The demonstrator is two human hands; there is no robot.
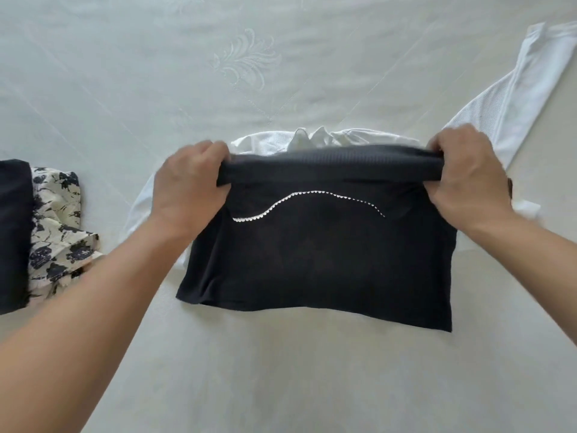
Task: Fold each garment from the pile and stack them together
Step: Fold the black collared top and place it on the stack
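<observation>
- step in hand, as I judge it: folding the black garment (315, 254); its far edge is rolled into a thick band held up between both hands, near part lies flat on the pale bed cover (281, 379)
- to do it well: keep both ends of the band level and taut; bring the fold toward the near hem so edges line up; smooth the ripple at the near-left corner; avoid dragging the white shirt (487, 120) underneath
- left hand (190, 185): fingers curled over the left end of the band, thumb below; firm pinch on cloth, nothing else held
- right hand (468, 176): same at the right end; fingers wrapped over the top, thumb tucked under
- black garment sits centre, on top of the white shirt, whose sleeve runs out far right; white scalloped trim line shows on its front
- floral garment (59, 229) and a dark garment (12, 235) lie at left edge, well apart; folded or not, cannot tell
</observation>
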